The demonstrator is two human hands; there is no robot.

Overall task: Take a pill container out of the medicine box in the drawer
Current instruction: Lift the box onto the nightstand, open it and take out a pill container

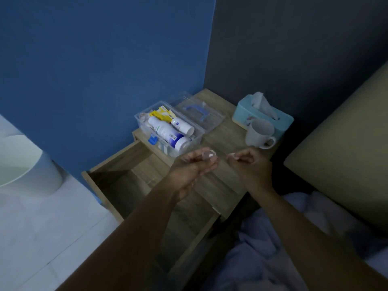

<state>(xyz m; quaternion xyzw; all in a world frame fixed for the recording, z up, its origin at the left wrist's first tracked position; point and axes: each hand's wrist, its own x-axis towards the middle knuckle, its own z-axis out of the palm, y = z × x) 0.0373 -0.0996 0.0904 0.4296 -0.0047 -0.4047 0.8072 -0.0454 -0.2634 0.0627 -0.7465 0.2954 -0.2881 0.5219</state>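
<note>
The clear medicine box point(144, 128) sits on top of the wooden nightstand point(226, 133), its lid point(199, 113) with a blue handle folded open behind it. Inside lie white bottles point(168, 131) and a yellow packet point(162, 114). My left hand point(193, 171) holds a small round clear pill container point(209, 154) in its fingertips above the open drawer point(136, 181). My right hand point(249, 164) is beside it, fingers pinched on a small pale piece, perhaps the container's cap point(232, 155). The drawer looks dark inside.
A white mug point(259, 133) and a teal tissue box point(262, 114) stand at the nightstand's right side. A blue wall is behind. A bed with a beige headboard point(346, 143) and pale bedding point(294, 248) lies to the right. A white round object point(23, 164) stands at the left.
</note>
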